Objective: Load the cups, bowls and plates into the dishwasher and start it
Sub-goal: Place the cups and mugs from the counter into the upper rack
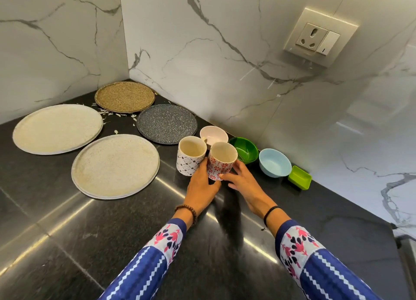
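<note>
Two cups stand side by side on the black counter: a white cup with a dark pattern and a cup with red flowers. My left hand reaches between them, its fingers against the red cup's left side and its thumb at the cup's base. My right hand holds the same cup from the right, thumb on its front. Behind the cups sit a pale pink bowl, a green bowl and a light blue bowl. Two cream plates, a gold plate and a dark speckled plate lie to the left.
A small green square dish sits at the right end of the bowl row. Marble walls close the counter's corner, with a socket and switch on the right wall. White scraps lie between the plates. No dishwasher is in view.
</note>
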